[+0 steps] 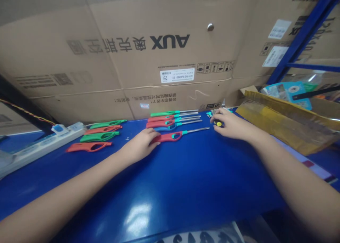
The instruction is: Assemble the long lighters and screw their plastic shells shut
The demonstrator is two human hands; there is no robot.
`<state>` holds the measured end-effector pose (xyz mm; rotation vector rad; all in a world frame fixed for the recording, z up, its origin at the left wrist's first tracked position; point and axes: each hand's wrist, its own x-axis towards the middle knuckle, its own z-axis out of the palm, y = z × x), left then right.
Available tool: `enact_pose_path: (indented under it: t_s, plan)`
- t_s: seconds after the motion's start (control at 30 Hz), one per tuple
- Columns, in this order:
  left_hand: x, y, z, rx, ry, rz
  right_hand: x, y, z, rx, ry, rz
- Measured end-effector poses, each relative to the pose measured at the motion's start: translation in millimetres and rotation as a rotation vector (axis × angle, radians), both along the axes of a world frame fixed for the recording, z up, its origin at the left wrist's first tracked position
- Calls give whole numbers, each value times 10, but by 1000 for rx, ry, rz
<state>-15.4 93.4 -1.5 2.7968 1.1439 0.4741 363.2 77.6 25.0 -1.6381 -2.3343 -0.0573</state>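
Observation:
My left hand (142, 143) is closed around the rear end of a red gas lighter (170, 136), which lies on the blue table with its metal tube pointing right. Just behind it, several more long lighters, among them a green lighter (164, 113) and a blue lighter (166, 127), lie in a row. Over at the right, my right hand (228, 124) has its fingers curled round a small tool with a black and yellow handle (219, 124); most of the tool is hidden. Small turquoise parts (209, 113) lie beside the fingertips of that hand.
Red and green lighter shells (99, 136) lie at the left beside a white power strip (39, 147). Tiny metal pieces (128, 137) are near them. A cardboard wall (132, 69) closes off the back. To the right stands a taped cardboard box (278, 119), below a blue metal frame (302, 37).

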Motion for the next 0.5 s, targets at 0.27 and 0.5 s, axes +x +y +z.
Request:
enact_pose_path:
  t_s: [0.27, 0.5]
  plan:
    - [-10, 156, -34, 54, -2, 19, 31, -15, -62, -167, -115, -72]
    - [19, 110, -23, 93, 47, 62, -16, -33, -50, -235, -187, -99]
